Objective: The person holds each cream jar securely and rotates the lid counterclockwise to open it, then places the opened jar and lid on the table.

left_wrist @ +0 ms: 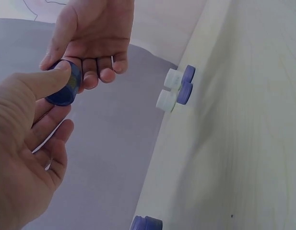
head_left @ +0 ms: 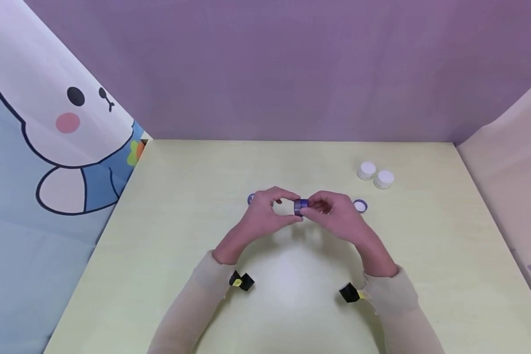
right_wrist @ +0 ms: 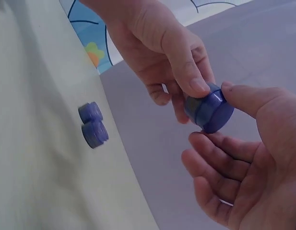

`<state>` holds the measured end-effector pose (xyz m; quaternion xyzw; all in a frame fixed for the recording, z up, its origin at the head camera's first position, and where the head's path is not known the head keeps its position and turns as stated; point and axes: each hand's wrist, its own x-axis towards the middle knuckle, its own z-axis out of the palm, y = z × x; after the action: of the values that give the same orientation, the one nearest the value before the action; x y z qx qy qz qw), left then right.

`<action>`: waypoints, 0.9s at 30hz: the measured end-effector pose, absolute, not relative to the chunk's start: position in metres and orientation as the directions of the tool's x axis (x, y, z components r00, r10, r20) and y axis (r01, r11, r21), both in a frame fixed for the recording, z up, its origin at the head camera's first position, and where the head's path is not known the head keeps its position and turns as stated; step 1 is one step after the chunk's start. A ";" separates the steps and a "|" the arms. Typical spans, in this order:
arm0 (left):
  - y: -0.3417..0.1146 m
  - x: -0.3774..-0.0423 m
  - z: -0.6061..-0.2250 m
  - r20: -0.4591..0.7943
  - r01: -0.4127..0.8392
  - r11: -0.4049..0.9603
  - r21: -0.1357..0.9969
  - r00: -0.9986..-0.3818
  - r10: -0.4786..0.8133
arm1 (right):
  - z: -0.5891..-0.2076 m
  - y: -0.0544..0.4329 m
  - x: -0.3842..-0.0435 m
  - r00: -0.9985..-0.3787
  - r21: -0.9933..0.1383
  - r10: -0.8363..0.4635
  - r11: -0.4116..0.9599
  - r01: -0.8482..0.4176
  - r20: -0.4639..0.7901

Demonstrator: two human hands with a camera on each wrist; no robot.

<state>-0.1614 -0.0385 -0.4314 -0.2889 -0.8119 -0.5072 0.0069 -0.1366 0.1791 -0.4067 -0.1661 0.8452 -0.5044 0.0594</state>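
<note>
Both hands hold one small blue jar (head_left: 298, 207) above the table, turned on its side. In the left wrist view, my left hand (left_wrist: 23, 139) pinches the labelled body of the jar (left_wrist: 71, 85) between thumb and fingers. From the other end, my right hand (right_wrist: 263, 148) has thumb and fingertips on the smooth blue lid (right_wrist: 216, 115), which sits on the jar. Two more blue jars (right_wrist: 94, 133) with open threaded rims stand side by side near the left hand. Beside the right hand lies a blue lid (head_left: 360, 205) with its white inside up.
Two white jars (head_left: 384, 179) stand at the back right of the pale table (head_left: 194, 167). A purple backdrop (head_left: 292, 73) rises behind the table's far edge. Small black markers (head_left: 349, 292) are attached at both sleeves.
</note>
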 end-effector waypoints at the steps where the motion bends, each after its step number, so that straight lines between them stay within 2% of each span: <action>1: -0.039 -0.161 -0.432 0.298 0.470 0.321 0.822 -0.836 0.461 | -0.407 0.178 -0.136 -0.936 -0.873 -0.344 0.433 -0.226 0.072; 10: -0.039 -0.159 -0.426 0.281 0.455 0.340 0.823 -0.847 0.452 | -0.400 0.177 -0.134 -0.925 -0.837 -0.363 0.466 -0.288 0.116; 18: -0.038 -0.160 -0.423 0.260 0.432 0.341 0.835 -0.856 0.446 | -0.401 0.181 -0.134 -0.923 -0.872 -0.367 0.407 -0.271 0.115; 22: -0.038 -0.159 -0.425 0.263 0.425 0.332 0.842 -0.861 0.435 | -0.400 0.183 -0.134 -0.930 -0.881 -0.359 0.411 -0.235 0.081; 27: -0.039 -0.159 -0.426 0.290 0.433 0.314 0.845 -0.864 0.412 | -0.396 0.184 -0.134 -0.946 -0.850 -0.323 0.505 -0.151 -0.024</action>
<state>-0.1591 -0.0389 -0.4261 -0.2606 -0.8105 -0.5245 0.0102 -0.1339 0.1839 -0.3963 -0.1374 0.8629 -0.4779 0.0902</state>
